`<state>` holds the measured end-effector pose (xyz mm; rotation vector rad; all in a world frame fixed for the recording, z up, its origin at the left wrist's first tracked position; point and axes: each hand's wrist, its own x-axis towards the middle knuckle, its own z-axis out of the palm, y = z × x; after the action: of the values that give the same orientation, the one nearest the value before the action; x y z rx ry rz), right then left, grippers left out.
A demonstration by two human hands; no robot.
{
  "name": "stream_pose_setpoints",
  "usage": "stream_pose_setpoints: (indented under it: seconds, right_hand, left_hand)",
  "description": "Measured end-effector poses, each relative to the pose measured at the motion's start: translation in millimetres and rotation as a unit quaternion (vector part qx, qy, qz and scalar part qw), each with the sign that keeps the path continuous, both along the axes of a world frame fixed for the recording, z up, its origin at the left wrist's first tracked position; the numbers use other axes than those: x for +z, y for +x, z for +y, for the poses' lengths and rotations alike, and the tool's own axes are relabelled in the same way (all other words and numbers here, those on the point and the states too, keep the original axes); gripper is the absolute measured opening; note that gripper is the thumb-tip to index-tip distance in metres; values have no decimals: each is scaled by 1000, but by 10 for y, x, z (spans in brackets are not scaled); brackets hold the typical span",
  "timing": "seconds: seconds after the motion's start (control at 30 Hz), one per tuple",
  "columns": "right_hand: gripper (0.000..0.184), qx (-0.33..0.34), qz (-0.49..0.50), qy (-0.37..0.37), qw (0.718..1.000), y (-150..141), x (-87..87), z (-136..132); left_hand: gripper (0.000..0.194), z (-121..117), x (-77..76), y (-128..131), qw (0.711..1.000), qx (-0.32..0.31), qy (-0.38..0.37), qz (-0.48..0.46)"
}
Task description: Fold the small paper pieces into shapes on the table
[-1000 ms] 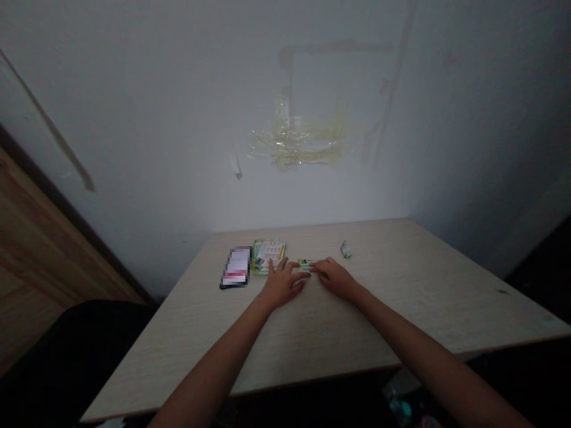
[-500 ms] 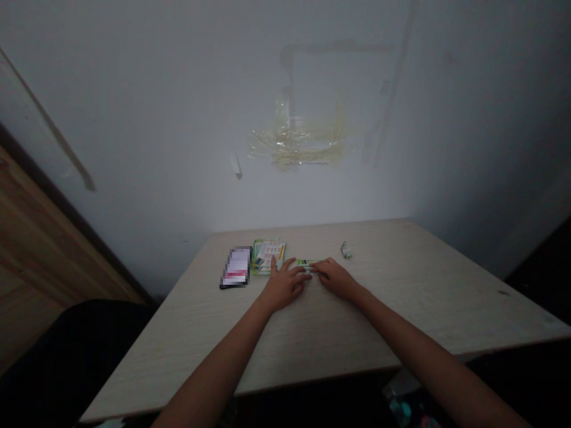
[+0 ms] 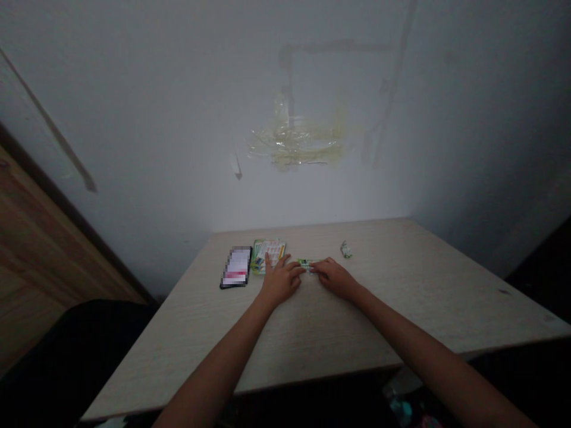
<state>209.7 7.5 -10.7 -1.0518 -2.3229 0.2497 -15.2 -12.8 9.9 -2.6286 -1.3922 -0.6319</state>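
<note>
Touches the green paper (image 3: 304,261) on the table (image 3: 414,273), right of the phone (image 3: 236,266), with left hand (image 3: 281,282) and right hand (image 3: 335,277), seemingly against slipping, whether pinched or merely pressed impossible to tell.

Counter (image 3: 401,297): pale wood grain, smooth, matt
Wall (image 3: 156,119): matt, marked paint
Tape (image 3: 307,142): clear yellowish plastic, wrinkled, glossy
Side panel (image 3: 44,255): brown grained wood, dull
Green strip (image 3: 305,262): thin, printed; paper or plastic, cannot tell
Printed sheets (image 3: 273,248): smooth, paper-like
Crumpled wrapper (image 3: 346,250): thin, creased
Phone (image 3: 236,266): smooth dark edge; screen finish blurred
</note>
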Motion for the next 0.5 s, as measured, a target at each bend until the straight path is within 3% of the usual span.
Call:
stream_pose_setpoints:
  seconds: [0.5]
  right_hand:
    - [37,-2,-1,2,1000,4,-24,11]
  left_hand:
    - [29,70,-2,-41,994,93,50,17]
